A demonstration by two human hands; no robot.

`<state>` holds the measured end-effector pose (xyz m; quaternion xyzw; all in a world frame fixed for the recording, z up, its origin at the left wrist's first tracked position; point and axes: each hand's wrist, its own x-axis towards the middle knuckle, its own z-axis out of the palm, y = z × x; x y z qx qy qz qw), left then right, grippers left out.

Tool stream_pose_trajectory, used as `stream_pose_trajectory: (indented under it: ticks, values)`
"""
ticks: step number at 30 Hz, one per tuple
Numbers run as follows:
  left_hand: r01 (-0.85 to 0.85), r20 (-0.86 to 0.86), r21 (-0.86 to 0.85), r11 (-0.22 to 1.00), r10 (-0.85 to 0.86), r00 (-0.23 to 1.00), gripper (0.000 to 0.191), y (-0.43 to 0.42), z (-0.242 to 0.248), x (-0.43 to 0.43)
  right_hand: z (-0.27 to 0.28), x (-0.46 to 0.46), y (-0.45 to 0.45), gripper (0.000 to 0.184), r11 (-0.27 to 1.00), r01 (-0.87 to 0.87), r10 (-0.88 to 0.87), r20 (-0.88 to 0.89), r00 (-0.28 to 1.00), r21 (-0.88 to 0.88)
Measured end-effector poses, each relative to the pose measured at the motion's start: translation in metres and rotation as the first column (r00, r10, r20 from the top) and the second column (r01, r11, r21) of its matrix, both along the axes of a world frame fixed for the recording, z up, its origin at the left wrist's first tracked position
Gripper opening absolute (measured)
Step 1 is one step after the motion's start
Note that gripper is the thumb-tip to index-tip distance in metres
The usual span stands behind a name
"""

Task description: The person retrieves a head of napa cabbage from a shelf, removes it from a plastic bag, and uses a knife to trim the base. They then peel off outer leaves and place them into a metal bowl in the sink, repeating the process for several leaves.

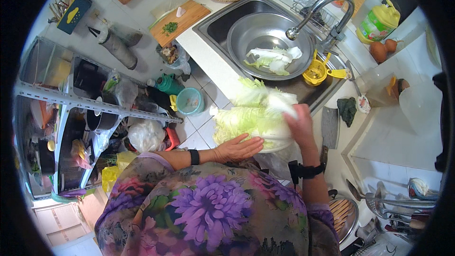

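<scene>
A pale green napa cabbage (249,122) lies on its side at the counter's near edge, its frilly end to the left. My left hand (236,148) is laid against its near side with straight fingers, holding it. My right hand (301,122), blurred, grips the white stem of a cabbage leaf (280,101) at the right end. Whether that leaf is fully separate from the head cannot be made out. Beyond, loose white-and-green leaves (273,58) lie in a steel basin (239,42) standing in the sink.
A cleaver (330,128) lies right of my right hand, near a dark green cloth-like item (346,112). The faucet (341,14) arches over the basin. A yellow strainer (315,73) sits by its rim. Left are a cutting board (192,16) with chopped greens and a floor bucket (190,101).
</scene>
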<state>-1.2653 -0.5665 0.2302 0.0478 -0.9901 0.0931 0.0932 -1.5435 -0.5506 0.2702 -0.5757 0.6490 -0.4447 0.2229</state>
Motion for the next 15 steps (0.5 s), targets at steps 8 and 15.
stream_pose_trajectory:
  ticks: [8, 15]
  values:
    - [-0.038, 0.009, -0.009, 0.999, 0.038, 0.999, 0.054, 0.008, -0.009, 0.003, -0.038, -0.027, 0.0, 0.031, 0.967, 0.25, -0.088, 0.988, 0.126, 0.054]
    - [0.023, 0.065, -0.169, 0.985, -0.013, 0.998, 0.053, 0.002, -0.002, 0.008, -0.039, -0.084, -0.004, 0.052, 0.988, -0.118, -0.118, 0.984, -0.132, 0.103]
